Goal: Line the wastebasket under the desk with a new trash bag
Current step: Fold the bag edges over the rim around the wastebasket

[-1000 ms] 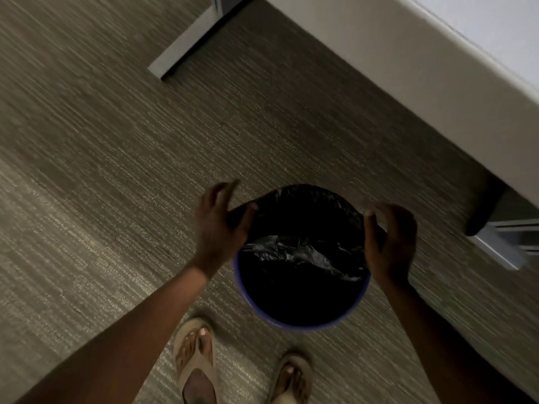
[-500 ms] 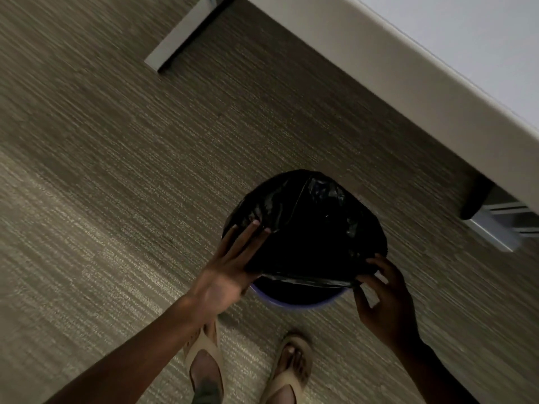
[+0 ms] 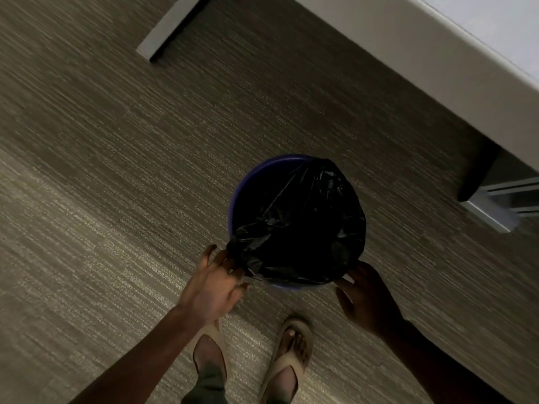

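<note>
Bag edge gathered at the near rim, far rim still bare

Sandalled feet (image 3: 250, 360) stand on the carpet (image 3: 102, 228). Just beyond them both hands meet the trash bag (image 3: 303, 228) — the left hand (image 3: 214, 287) pinching a bunched corner at the near-left side, the right hand (image 3: 364, 295) with fingers on the near-right edge, grip unclear. The wastebasket (image 3: 248, 182) sits directly ahead, and its blue rim shows uncovered on the far-left — likely where the plastic must be stretched next. The counter (image 3: 408, 53) lies beyond, to the right.
</note>
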